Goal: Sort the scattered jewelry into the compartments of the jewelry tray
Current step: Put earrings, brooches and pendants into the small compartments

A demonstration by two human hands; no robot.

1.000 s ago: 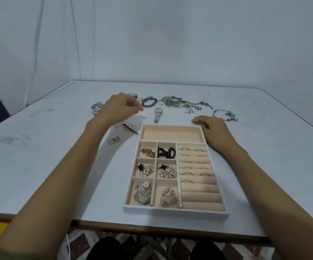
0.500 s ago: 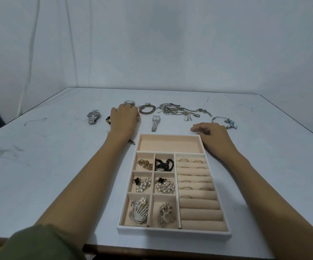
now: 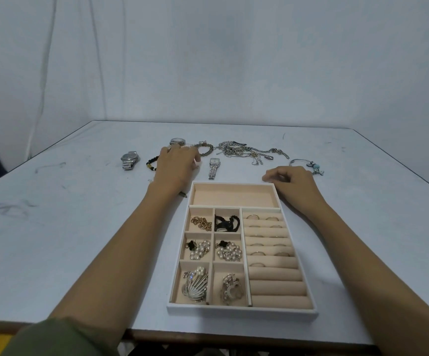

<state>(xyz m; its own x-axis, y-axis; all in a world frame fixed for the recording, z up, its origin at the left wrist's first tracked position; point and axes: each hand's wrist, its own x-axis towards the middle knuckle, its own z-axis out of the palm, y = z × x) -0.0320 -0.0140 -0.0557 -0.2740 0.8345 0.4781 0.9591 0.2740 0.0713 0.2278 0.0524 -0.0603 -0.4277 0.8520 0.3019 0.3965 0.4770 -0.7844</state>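
Reaching past tray (image 3: 241, 310) for next piece.
Shows near compartments filled, far long one bare; rests right hand (image 3: 291, 185) by tray's far right corner, loosely curled, holding nothing; lays left hand (image 3: 176, 168), raised and pinching a second ago, flat among loose jewelry (image 3: 247, 151) farther out, over a bead bracelet (image 3: 151, 163), fingertips by a watch (image 3: 177, 142). Suggests a fresh pick starting. Hides anything under that palm; cannot count the tangled chains.
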